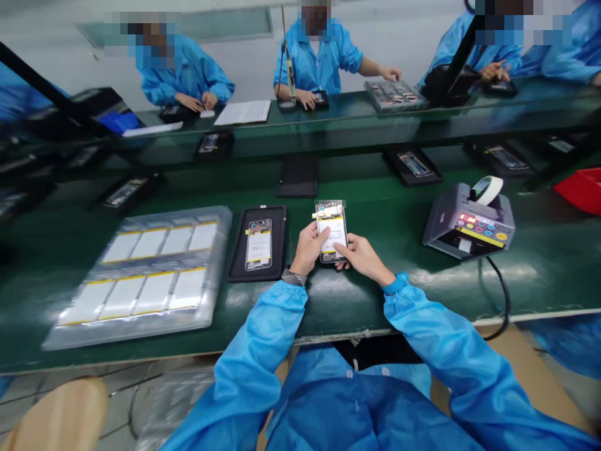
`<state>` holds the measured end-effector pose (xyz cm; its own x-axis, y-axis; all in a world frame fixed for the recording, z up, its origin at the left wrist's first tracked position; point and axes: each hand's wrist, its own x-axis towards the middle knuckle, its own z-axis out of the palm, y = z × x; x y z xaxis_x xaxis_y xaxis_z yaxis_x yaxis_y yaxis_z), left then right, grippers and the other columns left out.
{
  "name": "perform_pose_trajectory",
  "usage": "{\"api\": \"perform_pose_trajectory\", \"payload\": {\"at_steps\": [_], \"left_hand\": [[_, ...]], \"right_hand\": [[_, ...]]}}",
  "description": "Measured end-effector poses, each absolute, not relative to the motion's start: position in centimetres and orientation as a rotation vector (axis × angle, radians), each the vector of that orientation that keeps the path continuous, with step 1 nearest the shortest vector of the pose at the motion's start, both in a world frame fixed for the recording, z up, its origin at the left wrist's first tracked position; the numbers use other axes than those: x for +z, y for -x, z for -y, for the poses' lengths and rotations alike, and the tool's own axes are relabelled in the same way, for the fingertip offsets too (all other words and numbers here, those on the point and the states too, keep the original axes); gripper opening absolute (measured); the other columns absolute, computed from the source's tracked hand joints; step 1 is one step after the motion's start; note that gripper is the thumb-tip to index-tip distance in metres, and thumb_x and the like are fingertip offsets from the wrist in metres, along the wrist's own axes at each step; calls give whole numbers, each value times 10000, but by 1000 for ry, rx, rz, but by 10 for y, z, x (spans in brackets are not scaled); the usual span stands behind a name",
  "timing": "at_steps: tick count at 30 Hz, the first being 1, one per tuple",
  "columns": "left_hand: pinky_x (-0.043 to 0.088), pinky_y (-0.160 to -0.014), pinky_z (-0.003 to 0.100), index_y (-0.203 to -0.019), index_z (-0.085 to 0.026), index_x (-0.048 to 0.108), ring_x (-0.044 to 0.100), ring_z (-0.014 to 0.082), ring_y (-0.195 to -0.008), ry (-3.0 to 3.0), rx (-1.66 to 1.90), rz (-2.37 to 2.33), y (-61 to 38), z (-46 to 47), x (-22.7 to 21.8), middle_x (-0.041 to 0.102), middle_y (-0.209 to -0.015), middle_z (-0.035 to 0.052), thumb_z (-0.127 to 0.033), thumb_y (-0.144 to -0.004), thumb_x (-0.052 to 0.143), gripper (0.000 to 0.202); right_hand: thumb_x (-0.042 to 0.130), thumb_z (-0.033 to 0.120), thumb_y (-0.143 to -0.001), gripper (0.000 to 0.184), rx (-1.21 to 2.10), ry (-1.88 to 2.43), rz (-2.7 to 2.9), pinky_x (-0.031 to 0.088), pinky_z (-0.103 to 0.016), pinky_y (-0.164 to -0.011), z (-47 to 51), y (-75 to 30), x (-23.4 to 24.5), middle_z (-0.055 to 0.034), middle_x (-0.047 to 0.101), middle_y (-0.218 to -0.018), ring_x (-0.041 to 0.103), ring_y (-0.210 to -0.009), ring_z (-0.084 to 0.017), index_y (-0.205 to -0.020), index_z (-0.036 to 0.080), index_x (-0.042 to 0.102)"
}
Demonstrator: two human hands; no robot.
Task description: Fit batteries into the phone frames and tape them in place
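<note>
Plainly, both your hands are clamped on the opened phone [334, 224], thumbs over its white face; it sits between them, straight ahead of you, long axis pointing away from your body; your left hand [307, 248] grips its left edge, your right hand [364, 255] its lower right; neither is clearly nearer; a black tray [237, 254] lies left of them.

The held phone battery [333, 224] was white, the bench [389, 210] dark green, the person's sleeves [256, 338] bright blue, the nearest tray [238, 250] black.
</note>
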<state>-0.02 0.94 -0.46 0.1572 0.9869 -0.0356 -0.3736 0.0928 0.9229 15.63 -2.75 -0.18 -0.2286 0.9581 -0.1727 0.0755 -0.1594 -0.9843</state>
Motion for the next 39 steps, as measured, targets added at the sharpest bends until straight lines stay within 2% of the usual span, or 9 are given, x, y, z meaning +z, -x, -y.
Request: {"api": "perform_pose_trajectory", "payload": {"at_steps": [6,10,13,18,22,25,32,36,39], "left_hand": [[604,-874,431,-1117,-139,634,762,297,-968,-1076,1185,-990,26,-27,8,781,-1071,153,-489,-691,891,608],[614,-783,413,-1002,-146,610,762,262,-795,-1087,1160,-1283,59,-74,17,780,-879,104,-405,-631,938,559],[607,-771,387,-982,-133,625,747,228,-750,-1111,1131,-1573,80,-131,29,765,-833,86,-298,-720,895,411],[587,-801,326,-1096,-73,645,719,182,-831,-1129,1134,-1809,82,-233,44,747,-978,121,-149,-907,713,215],[607,-830,367,-1175,-117,655,696,189,-942,-1184,1042,-1938,69,-284,34,697,-1124,95,-305,-988,662,265],[599,-863,393,-1143,-120,675,693,203,-975,-1282,962,-2014,65,-300,23,702,-1110,90,-333,-988,659,264],[504,-953,402,-662,-150,678,685,374,-1073,-1589,776,-2141,101,-293,40,702,-701,125,-203,-758,797,162],[500,-960,351,-671,-176,667,696,316,-1013,-1720,642,-2157,167,-246,70,712,-725,75,-234,-791,767,167],[479,-1027,404,-726,-193,653,676,314,-1058,-1758,523,-2284,242,-191,87,676,-697,9,-273,-859,691,161]], "right_hand": [[665,574,-924,409,1599,1133,1252,468,-193,-389,2,-149,-3,-40,727,-649,695,-501,-175,-933,183,544],[550,635,-981,460,1721,1044,1053,501,-208,-422,-10,-159,-11,-67,739,-688,703,-526,-174,-1035,179,562],[586,659,-942,486,1675,1047,1053,482,-201,-405,-15,-163,-20,-50,711,-645,674,-494,-160,-985,175,576],[614,758,-843,580,1631,1070,1087,430,-195,-356,-17,-154,-32,-4,657,-590,617,-437,-143,-930,187,561],[600,785,-820,598,1621,1063,1084,429,-201,-352,-18,-152,-37,10,648,-600,603,-439,-138,-923,199,546],[611,766,-820,573,1621,1070,1080,425,-202,-352,-18,-153,-37,10,650,-612,602,-444,-138,-914,205,540],[655,679,-816,501,1633,1102,1095,453,-213,-383,-17,-161,-35,-5,671,-644,618,-471,-142,-927,201,557],[664,588,-801,413,1454,1201,1095,418,-200,-365,-24,-169,-26,-17,670,-637,599,-461,-137,-873,192,572],[614,420,-839,244,1217,1354,1077,424,-211,-377,-42,-176,-8,-38,676,-620,601,-456,-148,-856,178,592]]}}
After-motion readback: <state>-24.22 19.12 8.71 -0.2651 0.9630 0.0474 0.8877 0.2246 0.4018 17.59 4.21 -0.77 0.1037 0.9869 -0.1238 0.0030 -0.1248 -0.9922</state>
